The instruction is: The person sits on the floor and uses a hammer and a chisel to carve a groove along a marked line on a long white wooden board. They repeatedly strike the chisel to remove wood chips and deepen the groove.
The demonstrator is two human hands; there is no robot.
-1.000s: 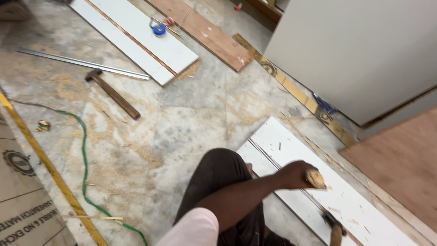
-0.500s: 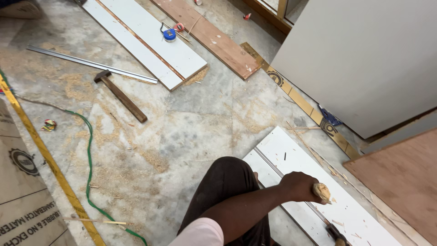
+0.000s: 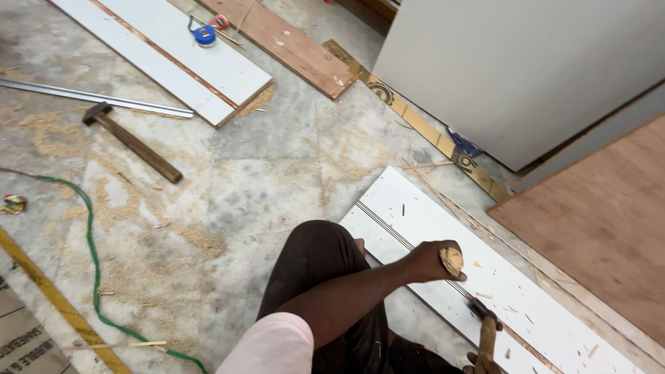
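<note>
My left hand (image 3: 426,263) reaches across my bent knee and is closed around a tool's rounded wooden handle (image 3: 451,261). It holds the tool on a long white board (image 3: 485,277) lying on the floor. Just below it is a small hammer (image 3: 483,318) with a dark head and a wooden handle. My right hand (image 3: 485,365) grips that handle at the bottom edge of the view, and only its fingertips show. Wood chips are scattered over the board.
A second hammer (image 3: 131,142) and a metal strip (image 3: 97,98) lie on the dusty floor to the left. A green cord (image 3: 90,263) curves past. At the back are another white board (image 3: 173,59) with a blue tape measure (image 3: 204,34), brown planks and a white panel (image 3: 512,69).
The view has shifted slightly. My left hand stays on the white board with the wooden handle, and the hammer head now sits closer beneath it.
</note>
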